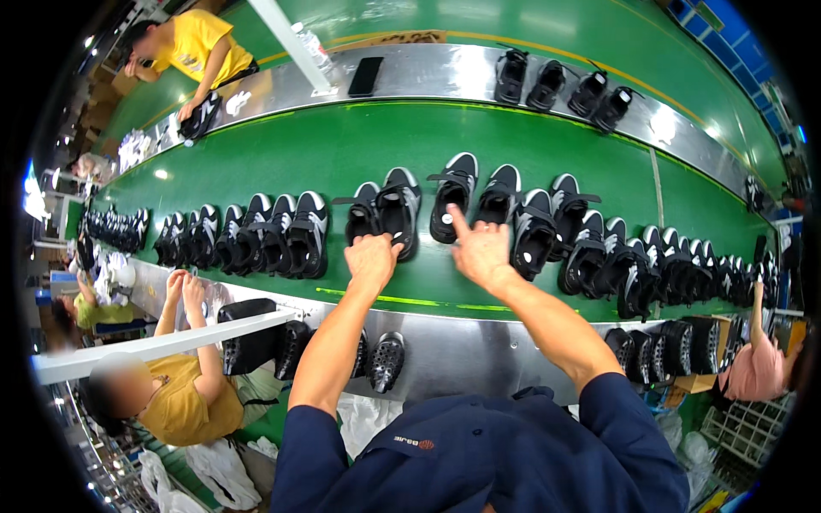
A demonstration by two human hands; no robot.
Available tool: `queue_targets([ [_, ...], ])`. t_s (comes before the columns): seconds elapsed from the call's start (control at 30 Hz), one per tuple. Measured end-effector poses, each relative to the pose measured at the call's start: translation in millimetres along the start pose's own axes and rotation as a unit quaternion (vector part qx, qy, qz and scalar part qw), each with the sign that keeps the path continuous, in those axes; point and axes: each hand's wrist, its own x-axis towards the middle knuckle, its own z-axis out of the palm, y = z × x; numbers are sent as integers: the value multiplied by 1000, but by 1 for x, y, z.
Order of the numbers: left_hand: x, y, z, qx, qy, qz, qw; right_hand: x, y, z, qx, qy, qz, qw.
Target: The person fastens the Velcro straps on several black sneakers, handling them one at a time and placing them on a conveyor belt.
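Note:
My left hand (374, 260) is at the heel of a black-and-white sneaker (363, 203), its fingers curled over the collar and partly hidden. Its thumb reaches toward the sneaker (398, 205) beside it. My right hand (481, 255) has its index finger stretched out at the opening of another sneaker (458, 181), where a white round spot shows on the insole. The other fingers of that hand are bent close to the heel of the neighbouring sneaker (499, 193). All of these shoes stand toes away from me on a green conveyor belt (342, 141).
Rows of similar sneakers (308, 235) line the belt on both sides. Across it, a metal ledge (445, 73) carries several shoes (510, 75) and a black flat object (366, 77). Black shoe lasts (387, 362) rest on my near ledge. Co-workers sit left (184, 393) and right (761, 368); another (201, 47) stands across.

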Motion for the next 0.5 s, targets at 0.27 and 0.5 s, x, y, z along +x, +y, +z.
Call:
queue_targets([
  [0.27, -64, 8, -80, 18, 121, 43, 992, 15, 32, 44, -17, -2, 6, 1000],
  [0.5, -195, 103, -100, -69, 73, 181, 978, -49, 83, 11, 319, 304, 5, 898],
])
